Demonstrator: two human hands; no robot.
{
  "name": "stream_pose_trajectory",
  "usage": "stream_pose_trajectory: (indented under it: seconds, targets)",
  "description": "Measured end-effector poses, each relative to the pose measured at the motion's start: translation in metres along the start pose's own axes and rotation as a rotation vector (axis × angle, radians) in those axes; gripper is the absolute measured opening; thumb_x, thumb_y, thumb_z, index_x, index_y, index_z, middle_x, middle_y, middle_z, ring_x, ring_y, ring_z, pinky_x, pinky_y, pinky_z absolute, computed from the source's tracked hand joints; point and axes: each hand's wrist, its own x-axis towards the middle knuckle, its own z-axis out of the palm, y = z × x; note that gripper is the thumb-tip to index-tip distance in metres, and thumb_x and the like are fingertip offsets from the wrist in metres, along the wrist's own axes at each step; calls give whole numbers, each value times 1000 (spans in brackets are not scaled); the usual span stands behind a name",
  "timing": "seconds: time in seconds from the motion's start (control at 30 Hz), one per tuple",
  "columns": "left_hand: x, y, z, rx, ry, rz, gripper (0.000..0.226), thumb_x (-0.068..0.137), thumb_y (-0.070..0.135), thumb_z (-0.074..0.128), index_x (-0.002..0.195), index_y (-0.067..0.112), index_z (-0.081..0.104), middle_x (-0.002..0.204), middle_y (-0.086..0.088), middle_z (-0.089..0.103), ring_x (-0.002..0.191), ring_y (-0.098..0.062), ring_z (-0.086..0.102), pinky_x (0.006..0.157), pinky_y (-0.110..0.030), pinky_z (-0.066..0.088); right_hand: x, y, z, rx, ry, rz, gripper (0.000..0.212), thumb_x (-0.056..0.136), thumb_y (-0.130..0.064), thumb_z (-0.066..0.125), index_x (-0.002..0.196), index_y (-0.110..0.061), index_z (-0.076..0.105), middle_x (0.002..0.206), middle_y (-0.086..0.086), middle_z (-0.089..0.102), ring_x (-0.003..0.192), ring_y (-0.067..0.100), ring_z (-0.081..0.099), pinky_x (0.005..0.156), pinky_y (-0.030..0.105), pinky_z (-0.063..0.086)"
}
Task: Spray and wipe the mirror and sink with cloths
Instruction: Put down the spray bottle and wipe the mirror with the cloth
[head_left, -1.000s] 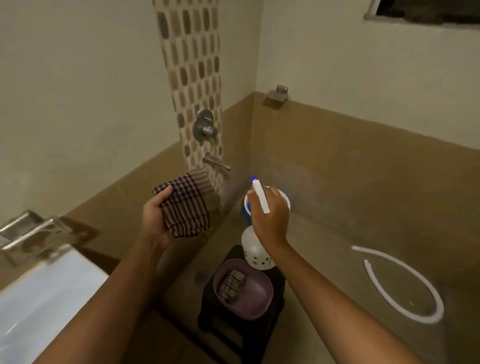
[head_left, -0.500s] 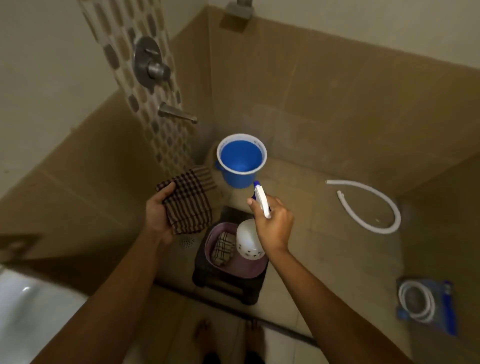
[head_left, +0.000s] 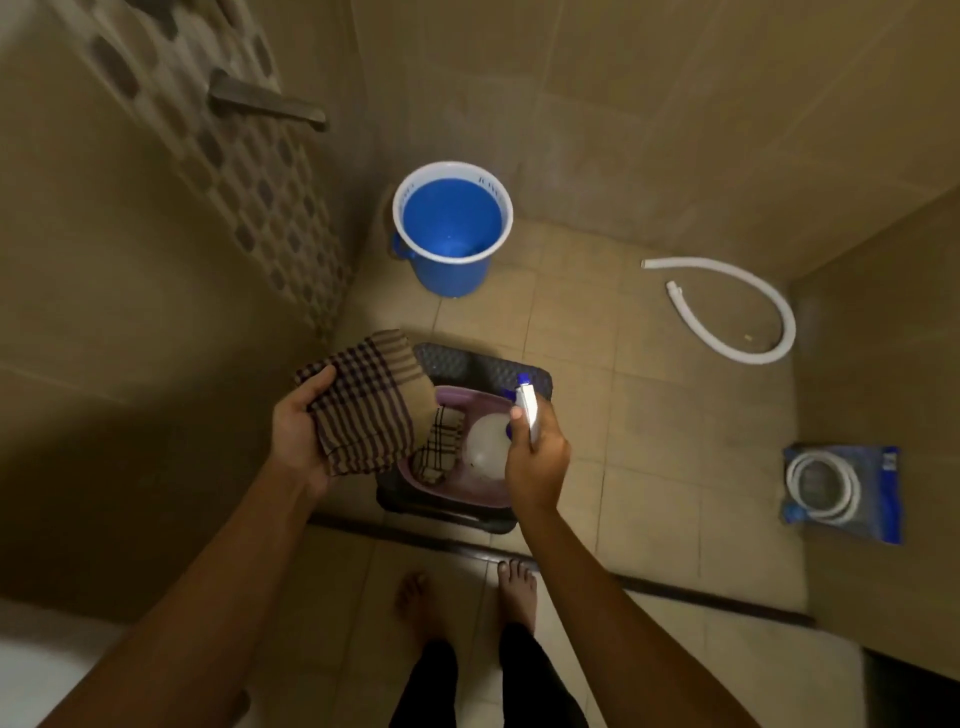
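A blue bucket stands on the tiled floor at the far corner, below a wall spout. A white hose curls to its right. Nearer, far right, lies a packaged hose. A dark stool bears a purple basin. Bare feet stand nearest.

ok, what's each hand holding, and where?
Left hand grips the checked cloth by its left edge. Right hand holds the spray bottle at its neck.
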Motion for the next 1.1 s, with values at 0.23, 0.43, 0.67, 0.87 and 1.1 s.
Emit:
stream_pose_trajectory:
  seconds: [0.23, 0.43, 0.67, 0.87, 1.1]
  targets:
    - [23, -26, -8, 8, 15, -34, 45, 98, 32, 43, 78, 20, 82, 96, -4, 77, 82, -23, 74, 77, -40, 51, -6, 36, 24, -178, -5, 153, 41, 99, -33, 46, 136, -14, 49, 116, 12, 66, 106, 26, 64, 86, 45, 57]
    - [27, -38, -13, -1, 43, -63, 39, 98, 32, 44, 96, 15, 79, 104, -6, 75, 89, -26, 74, 77, -42, 52, -14, 37, 38, -243, 5, 263, 45, 98, -22, 51, 141, -12, 44, 131, 14, 60, 122, 29, 57, 100, 46, 49]
    - [27, -38, -15, 23, 33, -89, 40, 96, 35, 45, 126, 14, 61, 113, -7, 73, 98, -27, 71, 80, -42, 53, -19, 36, 41, -346, -42, 273, 40, 98, -22, 55, 136, -14, 47, 121, 8, 64, 109, 26, 64, 89, 33, 52]
    - [19, -37, -12, 20, 34, -91, 37, 97, 34, 44, 121, 14, 63, 106, -5, 75, 92, -24, 73, 75, -39, 53, -1, 32, 30, -491, -210, 313, 38, 100, -33, 47, 131, -11, 47, 110, 10, 66, 97, 28, 66, 75, 32, 50]
    - [9, -37, -13, 32, 37, -91, 36, 97, 34, 44, 122, 15, 62, 105, -4, 75, 91, -24, 73, 73, -38, 54, -6, 23, 36, -503, -187, 341, 32, 102, -31, 44, 119, -6, 54, 102, 10, 65, 92, 23, 66, 68, 23, 44]
